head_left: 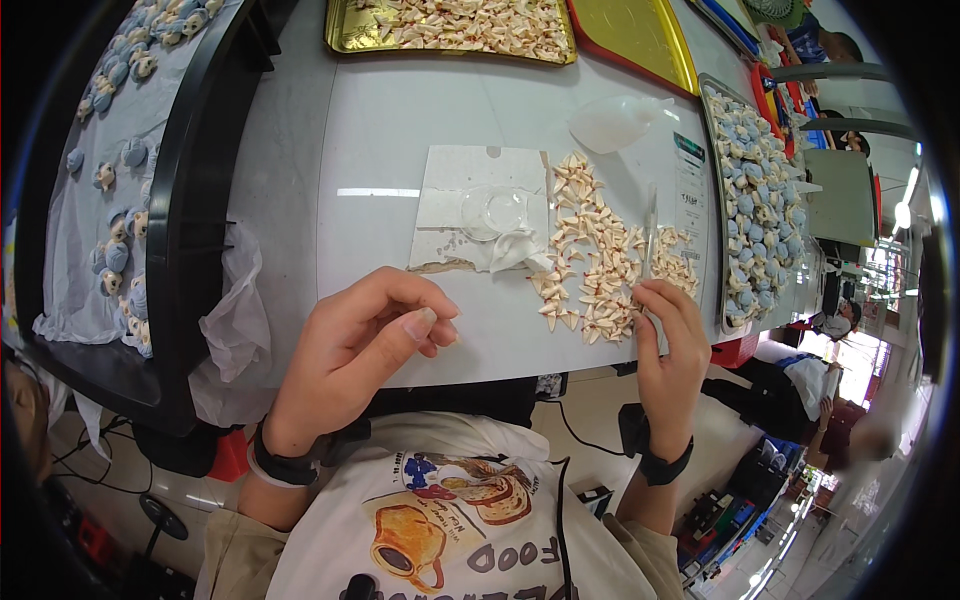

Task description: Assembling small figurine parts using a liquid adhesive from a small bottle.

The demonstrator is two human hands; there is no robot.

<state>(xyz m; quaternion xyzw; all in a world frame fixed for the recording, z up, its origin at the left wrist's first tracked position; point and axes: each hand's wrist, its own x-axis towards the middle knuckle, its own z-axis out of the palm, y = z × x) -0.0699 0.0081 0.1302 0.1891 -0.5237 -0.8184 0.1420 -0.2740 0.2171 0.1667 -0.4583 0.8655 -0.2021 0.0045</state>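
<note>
My left hand (pixel 365 345) hovers over the near table edge, thumb and fingers curled together; whatever sits at the fingertips is too small to make out. In my right hand (pixel 672 345), thumb and fingers pinch a slim silver tool that looks like tweezers (pixel 651 230), pointing away from me. Beneath it spreads a pile of small cream, pointed, star-like pieces (pixel 590 235). Left of the pile lies a worn white board (pixel 440 195) bearing a clear round dish (pixel 505 210) and a crumpled white tissue (pixel 518 250).
A translucent squeeze bottle (pixel 612 124) lies beyond the pile. Gold trays (pixel 350 45) line the far side, one full of the pointed pieces. Small blue-and-cream figures fill a tray (pixel 712 150) at right and a black-edged rack (pixel 185 200) at left. Plastic sheeting (pixel 238 300) hangs beside the rack.
</note>
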